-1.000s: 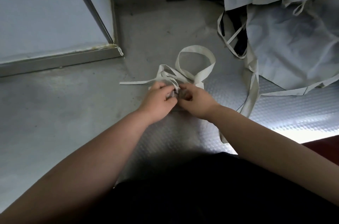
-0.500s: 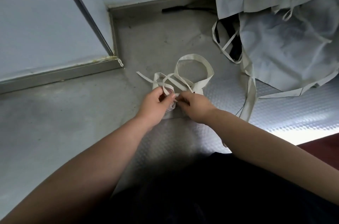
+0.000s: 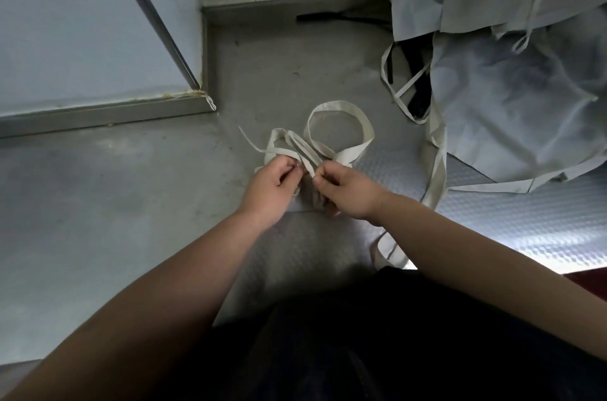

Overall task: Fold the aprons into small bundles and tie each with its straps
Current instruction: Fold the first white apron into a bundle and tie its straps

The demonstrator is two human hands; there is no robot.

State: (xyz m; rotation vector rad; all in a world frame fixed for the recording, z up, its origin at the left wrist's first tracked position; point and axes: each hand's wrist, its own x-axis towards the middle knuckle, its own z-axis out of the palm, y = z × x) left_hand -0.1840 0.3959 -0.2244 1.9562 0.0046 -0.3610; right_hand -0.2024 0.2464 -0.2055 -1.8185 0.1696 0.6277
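A small folded cream apron bundle [image 3: 312, 195] lies on the metal surface, mostly hidden under my hands. Its straps [image 3: 295, 144] cross above it, and a wide neck loop [image 3: 341, 108] lies flat just beyond. My left hand [image 3: 274, 184] pinches a strap at the bundle's left side. My right hand [image 3: 348, 189] pinches a strap at the right, fingers curled. The two hands sit close together, almost touching over the bundle.
A heap of unfolded pale aprons [image 3: 512, 95] with loose straps fills the upper right. One long strap [image 3: 437, 164] trails down towards my body. A raised wall ledge [image 3: 108, 111] runs along the left. A dark object [image 3: 331, 18] lies by the back wall.
The loose strap end on the left has been drawn in and shortened. My hands have shifted slightly apart while staying on the straps over the bundle.
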